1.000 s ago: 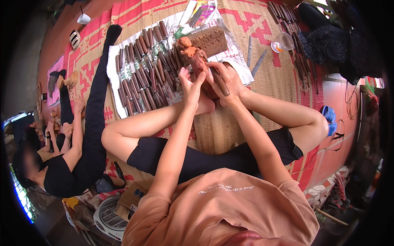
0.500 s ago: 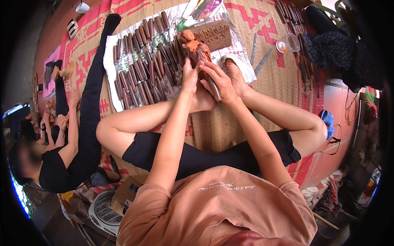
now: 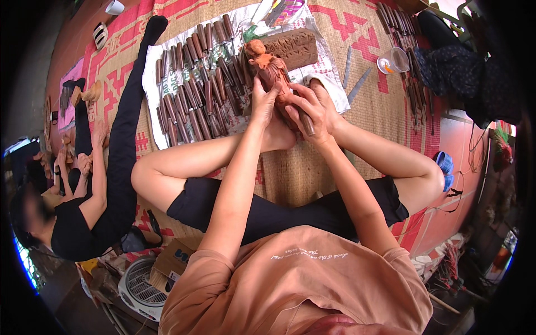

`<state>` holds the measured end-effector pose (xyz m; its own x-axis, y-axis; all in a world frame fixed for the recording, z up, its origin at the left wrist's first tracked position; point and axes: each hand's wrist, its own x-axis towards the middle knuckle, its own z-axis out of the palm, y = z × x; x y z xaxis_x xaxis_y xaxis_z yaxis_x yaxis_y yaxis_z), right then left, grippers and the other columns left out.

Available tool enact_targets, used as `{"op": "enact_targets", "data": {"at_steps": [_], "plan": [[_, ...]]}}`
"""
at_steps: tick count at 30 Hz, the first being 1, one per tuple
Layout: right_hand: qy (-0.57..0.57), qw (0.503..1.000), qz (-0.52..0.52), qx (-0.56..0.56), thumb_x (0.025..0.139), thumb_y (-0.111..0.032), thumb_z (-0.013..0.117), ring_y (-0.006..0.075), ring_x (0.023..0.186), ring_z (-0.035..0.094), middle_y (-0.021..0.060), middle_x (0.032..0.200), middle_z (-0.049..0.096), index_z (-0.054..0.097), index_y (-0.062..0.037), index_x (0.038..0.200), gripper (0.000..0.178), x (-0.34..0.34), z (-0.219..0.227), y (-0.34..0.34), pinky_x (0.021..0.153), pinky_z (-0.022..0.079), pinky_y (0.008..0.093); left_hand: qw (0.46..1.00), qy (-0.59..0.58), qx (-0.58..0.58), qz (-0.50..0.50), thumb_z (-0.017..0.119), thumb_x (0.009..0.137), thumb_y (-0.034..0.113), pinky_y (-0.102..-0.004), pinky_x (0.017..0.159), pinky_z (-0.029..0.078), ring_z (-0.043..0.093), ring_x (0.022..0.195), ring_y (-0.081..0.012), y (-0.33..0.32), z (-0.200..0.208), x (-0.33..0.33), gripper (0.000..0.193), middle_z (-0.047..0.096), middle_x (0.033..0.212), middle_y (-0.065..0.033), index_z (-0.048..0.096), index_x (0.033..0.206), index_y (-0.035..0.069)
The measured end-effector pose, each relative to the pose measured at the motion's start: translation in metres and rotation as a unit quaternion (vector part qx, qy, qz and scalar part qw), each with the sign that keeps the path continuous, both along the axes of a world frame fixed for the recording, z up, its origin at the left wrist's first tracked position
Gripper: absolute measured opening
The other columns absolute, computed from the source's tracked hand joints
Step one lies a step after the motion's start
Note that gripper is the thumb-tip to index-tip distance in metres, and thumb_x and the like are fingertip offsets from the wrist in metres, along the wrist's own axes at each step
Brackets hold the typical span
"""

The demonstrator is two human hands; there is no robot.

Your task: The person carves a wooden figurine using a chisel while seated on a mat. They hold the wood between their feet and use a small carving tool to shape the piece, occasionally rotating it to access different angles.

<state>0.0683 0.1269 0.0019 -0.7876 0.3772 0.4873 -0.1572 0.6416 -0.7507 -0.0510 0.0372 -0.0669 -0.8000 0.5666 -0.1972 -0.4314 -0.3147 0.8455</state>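
A reddish-brown carved wooden figurine (image 3: 272,70) leans over the bare feet in front of me, its round head pointing away. My left hand (image 3: 262,101) is closed around its lower left side, thumb lying across the front. In my right hand (image 3: 310,111) is a carving chisel (image 3: 307,124); the rounded butt of its brown wooden handle sticks out toward me from under the fingers. The chisel's blade is hidden by the hand and the figurine. Right fingertips rest close to the figurine's base.
Many wooden-handled chisels (image 3: 195,95) lie in rows on a white sheet (image 3: 152,84) at the left. Behind the figurine lies a carved brown block (image 3: 290,49). To the right are two flat metal blades (image 3: 357,84), a clear plastic cup (image 3: 393,60) and more tools (image 3: 416,84). Another person (image 3: 84,218) sits at left.
My right hand has shifted slightly right, its fingers more bent and spread, and the chisel handle has swung right with it. More of the figurine's lower part shows between the hands.
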Motion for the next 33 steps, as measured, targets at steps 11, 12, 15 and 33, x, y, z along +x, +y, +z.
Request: {"op": "enact_targets", "data": {"at_steps": [11, 12, 15, 33], "plan": [[0.031, 0.99, -0.125, -0.066, 0.076, -0.003, 0.072, 0.0242, 0.085, 0.061, 0.0111, 0.093, 0.061, 0.07, -0.0039, 0.098, 0.022, -0.006, 0.022, 0.011, 0.076, 0.05, 0.0329, 0.981, 0.077, -0.169, -0.056, 0.077, 0.08, 0.032, -0.033, 0.096, 0.043, 0.056, 0.11, -0.0204, 0.011, -0.009, -0.022, 0.07, 0.057, 0.122, -0.0119, 0.043, 0.131, 0.0], [0.035, 0.989, -0.133, -0.046, 0.075, -0.003, 0.072, 0.0229, 0.085, 0.06, 0.0106, 0.093, 0.06, 0.07, -0.0038, 0.097, 0.022, -0.005, 0.027, 0.014, 0.076, 0.05, 0.0324, 0.985, 0.096, -0.144, -0.012, 0.077, 0.081, 0.029, -0.0329, 0.096, 0.043, 0.055, 0.111, -0.0202, 0.012, -0.012, -0.02, 0.069, 0.056, 0.123, -0.0114, 0.041, 0.133, 0.0], [0.024, 0.985, -0.156, -0.075, 0.075, -0.001, 0.072, 0.0205, 0.086, 0.057, 0.0093, 0.092, 0.058, 0.069, -0.0024, 0.095, 0.02, 0.008, 0.046, 0.018, 0.077, 0.048, 0.0315, 0.989, 0.112, -0.076, 0.053, 0.073, 0.084, 0.019, -0.0334, 0.098, 0.043, 0.052, 0.114, -0.0188, 0.013, -0.002, -0.003, 0.071, 0.05, 0.128, -0.0091, 0.031, 0.139, 0.003], [-0.045, 0.994, 0.01, -0.095, 0.072, -0.005, 0.074, 0.0339, 0.101, 0.065, 0.0194, 0.11, 0.063, 0.069, -0.0038, 0.099, 0.028, 0.136, 0.09, -0.081, 0.083, 0.056, 0.04, 0.984, -0.119, -0.065, -0.118, 0.078, 0.077, 0.045, -0.0347, 0.101, 0.044, 0.047, 0.124, -0.0195, -0.098, 0.117, 0.151, 0.102, 0.043, 0.137, -0.0094, 0.016, 0.149, 0.01]]}}
